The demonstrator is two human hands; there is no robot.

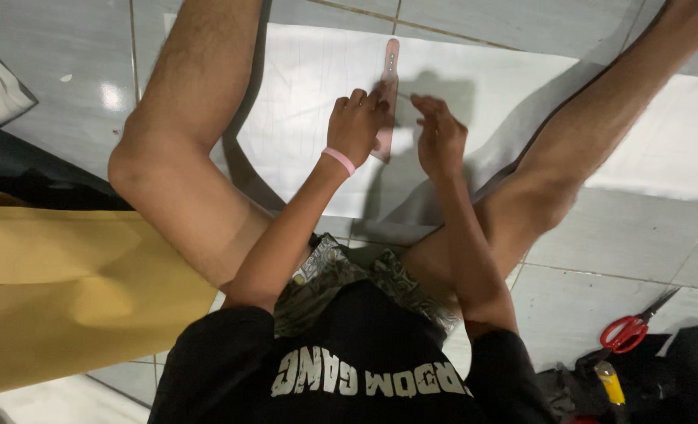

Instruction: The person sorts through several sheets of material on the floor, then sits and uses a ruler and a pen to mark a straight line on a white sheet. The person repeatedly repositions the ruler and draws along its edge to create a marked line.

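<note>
I sit on the floor with my legs spread around a large white sheet (310,94) lying on the tiles. A narrow pink ruler-like strip (389,74) lies on the sheet, pointing away from me. My left hand (356,124), with a pink band at the wrist, presses down on the strip's near part. My right hand (438,135) hovers just right of the strip, fingers bent; whether it holds a small tool cannot be made out.
Yellow fabric (66,283) is spread at my left, with dark cloth behind it. Red-handled scissors (630,330) and a yellow-handled tool (610,383) lie on dark cloth at the lower right. Grey floor tiles (632,251) surround the sheet.
</note>
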